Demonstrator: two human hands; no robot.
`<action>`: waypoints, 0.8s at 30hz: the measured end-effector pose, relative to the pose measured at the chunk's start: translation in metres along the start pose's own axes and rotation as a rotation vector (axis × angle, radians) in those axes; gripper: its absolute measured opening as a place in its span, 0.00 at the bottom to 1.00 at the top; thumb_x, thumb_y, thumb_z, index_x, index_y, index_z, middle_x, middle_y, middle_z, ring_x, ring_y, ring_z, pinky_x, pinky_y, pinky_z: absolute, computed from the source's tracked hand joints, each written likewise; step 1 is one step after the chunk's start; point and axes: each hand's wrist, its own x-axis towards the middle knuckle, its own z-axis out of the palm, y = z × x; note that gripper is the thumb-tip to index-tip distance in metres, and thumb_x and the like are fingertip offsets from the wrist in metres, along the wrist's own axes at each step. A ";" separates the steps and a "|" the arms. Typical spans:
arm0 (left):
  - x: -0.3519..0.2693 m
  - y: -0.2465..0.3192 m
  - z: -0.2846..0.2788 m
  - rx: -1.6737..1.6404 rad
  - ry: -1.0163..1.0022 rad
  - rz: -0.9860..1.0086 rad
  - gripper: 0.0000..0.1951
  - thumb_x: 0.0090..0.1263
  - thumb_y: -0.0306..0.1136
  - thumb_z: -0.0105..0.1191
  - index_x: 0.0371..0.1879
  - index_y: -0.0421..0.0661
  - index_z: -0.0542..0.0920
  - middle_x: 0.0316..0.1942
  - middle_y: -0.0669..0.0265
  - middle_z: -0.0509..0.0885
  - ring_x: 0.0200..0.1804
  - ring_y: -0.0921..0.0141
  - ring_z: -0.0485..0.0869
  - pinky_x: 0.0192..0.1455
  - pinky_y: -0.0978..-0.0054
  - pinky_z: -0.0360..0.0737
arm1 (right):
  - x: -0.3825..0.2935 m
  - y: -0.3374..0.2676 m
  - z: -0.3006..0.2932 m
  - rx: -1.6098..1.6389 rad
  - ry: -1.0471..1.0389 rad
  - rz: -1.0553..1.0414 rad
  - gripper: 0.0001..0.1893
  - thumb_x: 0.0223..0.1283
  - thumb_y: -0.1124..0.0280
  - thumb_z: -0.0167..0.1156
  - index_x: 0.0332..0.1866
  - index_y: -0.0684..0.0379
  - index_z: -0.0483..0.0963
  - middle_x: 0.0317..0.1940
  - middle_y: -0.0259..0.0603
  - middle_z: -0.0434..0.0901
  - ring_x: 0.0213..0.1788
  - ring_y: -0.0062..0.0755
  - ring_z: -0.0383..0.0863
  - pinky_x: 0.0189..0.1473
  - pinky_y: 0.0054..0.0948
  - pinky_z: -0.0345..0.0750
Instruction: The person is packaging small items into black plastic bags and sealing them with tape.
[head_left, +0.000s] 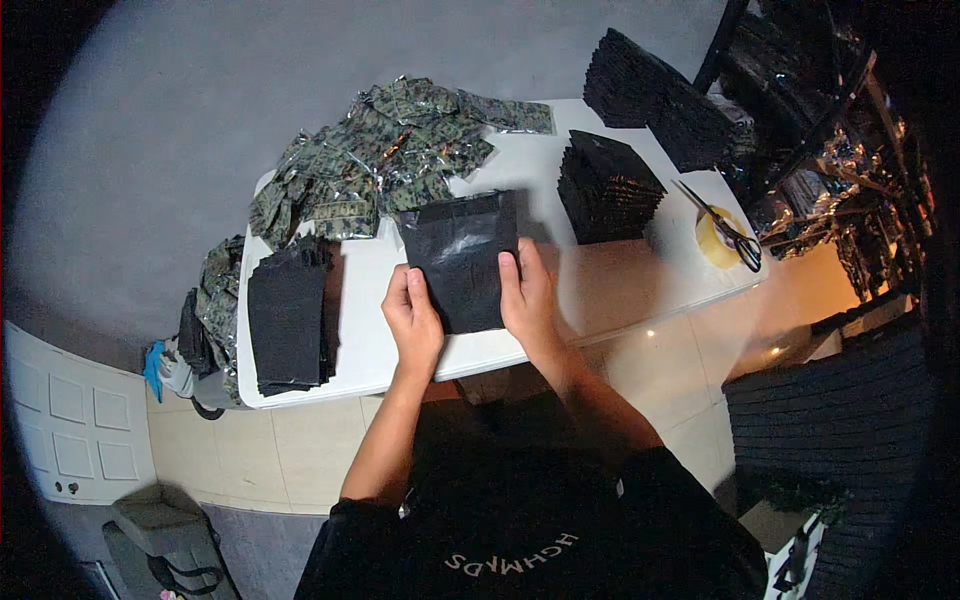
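Observation:
Between my two hands is a flat black plastic package, held just above the white table. My left hand grips its left edge with the thumb on top. On the opposite edge, my right hand holds it the same way. Left of my left hand lies a stack of flat black pieces. Beyond the package spreads a heap of camouflage garments, some in clear plastic. A tall pile of black packages stands to the right of my right hand.
Black-handled scissors lie across a roll of yellowish tape near the table's right end. More black packages are piled at the far right corner. Dark cluttered racks stand beyond. A grey chair is at lower left.

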 end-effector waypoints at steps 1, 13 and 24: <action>0.003 0.004 -0.001 0.012 -0.063 -0.015 0.21 0.96 0.39 0.46 0.35 0.41 0.74 0.32 0.76 0.70 0.39 0.80 0.66 0.42 0.73 0.69 | 0.003 -0.004 0.003 0.093 0.045 -0.061 0.17 0.84 0.60 0.64 0.45 0.66 0.78 0.28 0.62 0.81 0.34 0.70 0.86 0.34 0.52 0.76; 0.018 -0.006 -0.007 -0.137 0.062 0.151 0.15 0.93 0.34 0.48 0.38 0.39 0.78 0.30 0.76 0.72 0.35 0.79 0.66 0.38 0.74 0.67 | 0.011 0.003 0.004 -0.021 0.100 -0.051 0.17 0.82 0.63 0.65 0.40 0.64 0.73 0.26 0.61 0.76 0.31 0.70 0.83 0.33 0.50 0.74; 0.016 -0.005 -0.010 -0.241 -0.405 -0.184 0.16 0.67 0.16 0.77 0.54 0.37 0.92 0.49 0.64 0.96 0.48 0.76 0.92 0.56 0.74 0.88 | 0.012 0.006 0.004 -0.039 0.094 -0.042 0.15 0.82 0.63 0.66 0.42 0.64 0.73 0.30 0.61 0.78 0.34 0.70 0.83 0.34 0.50 0.74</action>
